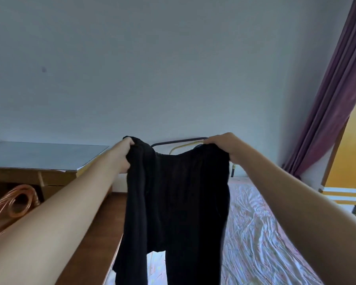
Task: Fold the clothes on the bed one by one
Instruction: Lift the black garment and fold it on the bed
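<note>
Both hands, left hand [126, 155] and right hand [222, 145], gripped 1 pair of black trousers [177, 202] aloft over the bed [265, 233]; folding looked barely begun.

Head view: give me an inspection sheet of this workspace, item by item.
Surface: bed with a wrinkled pink patterned sheet, lower right.
Job's things: black trousers held up by the waistband, legs hanging over the bed's left edge.
Clutter: nothing seen on the visible sheet.
Grippers: left hand grips the waistband's left end; right hand grips its right end, fingers curled over the cloth.
Cables: nothing seen.
Surroundings: glass-topped wooden desk at left, copper-coloured curved frame below it, metal bed rail behind the trousers, purple curtain at right, plain wall.
</note>
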